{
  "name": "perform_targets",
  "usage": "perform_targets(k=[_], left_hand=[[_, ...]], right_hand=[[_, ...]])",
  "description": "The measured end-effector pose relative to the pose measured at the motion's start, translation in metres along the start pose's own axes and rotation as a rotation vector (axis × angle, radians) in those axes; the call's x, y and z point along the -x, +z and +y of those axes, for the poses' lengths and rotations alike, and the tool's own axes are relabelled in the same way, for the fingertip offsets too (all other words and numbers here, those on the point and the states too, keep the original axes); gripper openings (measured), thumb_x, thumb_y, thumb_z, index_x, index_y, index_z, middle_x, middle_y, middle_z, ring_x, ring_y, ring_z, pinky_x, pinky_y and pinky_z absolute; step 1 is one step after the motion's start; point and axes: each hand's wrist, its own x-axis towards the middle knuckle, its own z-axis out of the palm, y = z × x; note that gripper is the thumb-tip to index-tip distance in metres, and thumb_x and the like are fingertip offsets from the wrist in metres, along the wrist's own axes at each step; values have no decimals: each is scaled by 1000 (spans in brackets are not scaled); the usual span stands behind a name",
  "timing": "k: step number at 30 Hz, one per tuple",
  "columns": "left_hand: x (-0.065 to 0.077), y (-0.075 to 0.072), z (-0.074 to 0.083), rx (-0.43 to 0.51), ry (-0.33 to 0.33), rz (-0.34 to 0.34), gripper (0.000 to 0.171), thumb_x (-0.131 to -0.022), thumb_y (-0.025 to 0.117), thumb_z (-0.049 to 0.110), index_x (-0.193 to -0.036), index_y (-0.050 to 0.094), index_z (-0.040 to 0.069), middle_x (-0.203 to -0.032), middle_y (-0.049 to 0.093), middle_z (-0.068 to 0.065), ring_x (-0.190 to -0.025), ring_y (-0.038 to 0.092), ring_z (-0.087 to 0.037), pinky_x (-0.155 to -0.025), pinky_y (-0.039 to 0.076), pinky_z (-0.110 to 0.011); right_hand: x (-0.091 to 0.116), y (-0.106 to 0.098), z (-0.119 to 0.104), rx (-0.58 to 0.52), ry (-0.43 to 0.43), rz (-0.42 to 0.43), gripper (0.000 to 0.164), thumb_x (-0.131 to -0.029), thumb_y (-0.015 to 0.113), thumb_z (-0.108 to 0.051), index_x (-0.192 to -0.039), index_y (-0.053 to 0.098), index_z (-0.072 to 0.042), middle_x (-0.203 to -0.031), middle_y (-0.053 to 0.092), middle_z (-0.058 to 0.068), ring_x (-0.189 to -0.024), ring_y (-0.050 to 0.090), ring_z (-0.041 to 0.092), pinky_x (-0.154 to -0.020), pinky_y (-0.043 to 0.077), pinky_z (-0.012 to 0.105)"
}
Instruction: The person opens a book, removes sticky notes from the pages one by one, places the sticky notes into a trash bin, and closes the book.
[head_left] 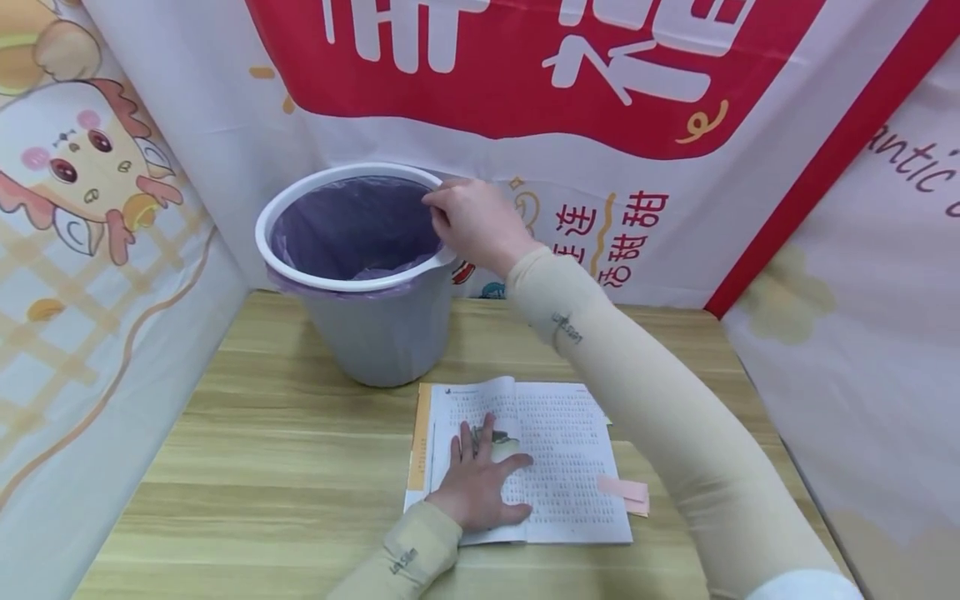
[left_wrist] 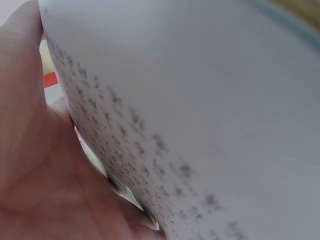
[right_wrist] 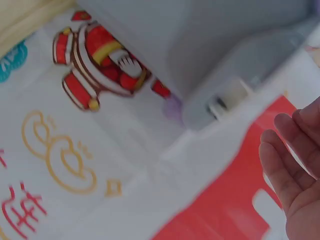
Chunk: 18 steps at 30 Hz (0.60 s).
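Note:
An open book (head_left: 566,467) with printed pages lies on the table, a pink paper tab (head_left: 624,493) sticking out at its right edge. My left hand (head_left: 480,492) rests with spread fingers on the left page, over a small picture. The left wrist view shows the page (left_wrist: 210,100) close beside the palm. Behind the book stands a grey trash bin (head_left: 378,333) lined with a purple bag (head_left: 360,221). At the bin's right rim is my right hand (head_left: 480,221), fingertips reaching over the edge. In the right wrist view its fingers look loosely bent, with nothing visible in them.
The wood-grain table (head_left: 262,450) is bordered by printed cloth walls. A red and white cloth (head_left: 465,92) hangs right behind the bin. A cartoon-printed cloth (head_left: 82,275) stands on the left, a pale one (head_left: 862,333) on the right.

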Motion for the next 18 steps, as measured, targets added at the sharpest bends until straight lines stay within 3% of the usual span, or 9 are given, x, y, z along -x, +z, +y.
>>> perform_targets(k=[5,9,14,18], left_hand=[[1,-4,2,6,-5,-22,72,-75,56,72,-143,45,48,-163,-9,-24,-140,-4,-63,-112,7,-70],[0,-6,4,8,-14,-20,72,-76,57,72,-142,45,48,-163,-9,-24,-141,-4,-63,-113,7,-69],[1,-8,5,5,-22,-7,71,-75,56,73,-141,46,48,-163,-8,-23,-141,-3,-62,-114,9,-68],[2,-6,5,9,-21,5,72,-74,57,73,-141,47,48,-163,-8,-23,-141,-2,-63,-113,9,-68]], right_hand=[[37,-23,22,-15,-10,100,36,-94,57,-26,-126,70,-16,-119,71,3,-109,66,18,-96,51,28],[78,-28,49,-22,-33,186,34,-93,60,-24,-122,72,-13,-113,73,6,-104,67,21,-93,53,31],[136,-19,81,-9,-11,212,32,-90,65,-21,-118,73,-11,-107,74,8,-96,70,25,-85,56,35],[182,-1,103,19,-56,236,27,-86,69,-13,-111,76,-7,-103,75,11,-90,72,26,-82,57,37]])
